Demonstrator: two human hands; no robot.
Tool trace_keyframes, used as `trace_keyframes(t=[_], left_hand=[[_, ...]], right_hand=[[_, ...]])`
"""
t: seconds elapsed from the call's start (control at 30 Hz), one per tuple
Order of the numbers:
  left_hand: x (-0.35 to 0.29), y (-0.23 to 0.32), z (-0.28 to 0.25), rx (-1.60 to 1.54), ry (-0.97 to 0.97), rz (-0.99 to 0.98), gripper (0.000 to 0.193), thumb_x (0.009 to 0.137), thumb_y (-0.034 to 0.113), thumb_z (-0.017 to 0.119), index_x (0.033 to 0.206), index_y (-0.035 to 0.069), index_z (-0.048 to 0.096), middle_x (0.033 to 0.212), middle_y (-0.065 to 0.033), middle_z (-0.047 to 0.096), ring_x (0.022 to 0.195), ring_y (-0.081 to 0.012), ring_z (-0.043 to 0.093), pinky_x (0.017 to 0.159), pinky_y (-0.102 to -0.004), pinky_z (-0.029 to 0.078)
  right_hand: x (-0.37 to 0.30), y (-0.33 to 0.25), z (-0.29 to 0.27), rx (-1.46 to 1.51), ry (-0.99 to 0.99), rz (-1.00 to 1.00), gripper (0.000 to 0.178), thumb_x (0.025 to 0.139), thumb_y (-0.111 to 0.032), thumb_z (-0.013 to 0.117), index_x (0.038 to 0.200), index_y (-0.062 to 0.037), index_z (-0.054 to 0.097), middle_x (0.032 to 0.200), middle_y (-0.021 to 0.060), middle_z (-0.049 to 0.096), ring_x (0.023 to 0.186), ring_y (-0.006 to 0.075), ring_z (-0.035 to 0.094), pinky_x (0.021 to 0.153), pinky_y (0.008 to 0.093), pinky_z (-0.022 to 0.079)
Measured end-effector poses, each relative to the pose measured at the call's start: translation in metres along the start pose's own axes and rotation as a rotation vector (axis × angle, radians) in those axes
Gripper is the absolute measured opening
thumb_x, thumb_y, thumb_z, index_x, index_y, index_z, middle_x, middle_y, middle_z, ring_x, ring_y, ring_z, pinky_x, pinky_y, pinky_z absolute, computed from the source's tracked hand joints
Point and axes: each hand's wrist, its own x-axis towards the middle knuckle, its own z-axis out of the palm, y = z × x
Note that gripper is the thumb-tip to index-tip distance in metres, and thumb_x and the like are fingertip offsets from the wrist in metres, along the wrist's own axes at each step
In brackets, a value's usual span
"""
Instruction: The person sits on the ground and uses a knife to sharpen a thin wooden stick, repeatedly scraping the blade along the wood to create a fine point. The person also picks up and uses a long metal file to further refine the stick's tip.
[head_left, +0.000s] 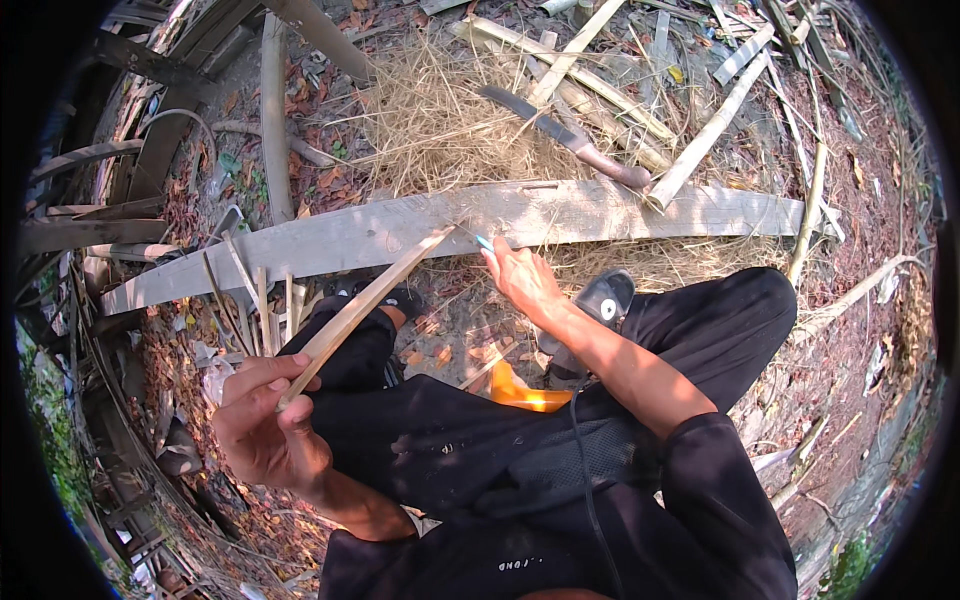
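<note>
My left hand (268,425) grips the near end of a pale split bamboo strip (358,309) between thumb and fingers. The strip slants away to the right, its far tip over the grey wooden plank (380,236). Close to that tip, my right hand (525,285) is closed on a slim light blue tool (484,242); most of it is hidden by the fingers, so I cannot tell its kind. Beyond the plank lies a large knife (560,135) with a dark blade and brown handle, its handle end at the plank's far edge.
Straw-like shavings (440,130) are heaped behind the plank. Bamboo poles (712,130) lie at the far right. Several short strips (262,305) lean against the plank at left. Between my legs is an orange object (528,392). Timber (150,150) piles up along the left.
</note>
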Motion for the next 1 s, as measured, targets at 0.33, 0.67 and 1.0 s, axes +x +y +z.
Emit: trace_keyframes(t=[0.33, 0.67, 1.0], left_hand=[[0.001, -0.001, 0.006, -0.065, 0.19, -0.129, 0.02, 0.091, 0.011, 0.064, 0.097, -0.001, 0.048, 0.089, -0.0217, 0.063, 0.065, -0.0169, 0.059, 0.059, -0.0246, 0.05], [0.003, 0.005, -0.001, 0.003, 0.205, -0.246, 0.012, 0.093, 0.005, 0.06, 0.091, 0.0, 0.05, 0.084, -0.0119, 0.058, 0.062, -0.0106, 0.056, 0.061, -0.0221, 0.046], [0.002, 0.015, 0.007, 0.006, 0.278, -0.331, 0.013, 0.093, 0.004, 0.061, 0.09, -0.001, 0.049, 0.081, -0.0077, 0.052, 0.057, -0.0094, 0.056, 0.054, -0.0195, 0.044]], right_hand=[[0.01, -0.027, -0.01, 0.186, -0.135, 0.104, 0.031, 0.1, -0.031, 0.045, 0.095, -0.0005, 0.049, 0.062, 0.027, 0.059, 0.062, 0.0476, 0.06, 0.055, 0.0547, 0.049], [0.018, -0.036, -0.036, 0.261, -0.118, 0.105, 0.034, 0.1, -0.032, 0.042, 0.098, 0.0013, 0.049, 0.061, 0.0284, 0.057, 0.066, 0.051, 0.059, 0.06, 0.0558, 0.046], [-0.054, -0.172, -0.163, 0.644, -0.182, -0.235, 0.024, 0.101, -0.023, 0.044, 0.099, 0.0008, 0.042, 0.059, 0.0231, 0.054, 0.056, 0.0452, 0.056, 0.05, 0.0503, 0.039]])
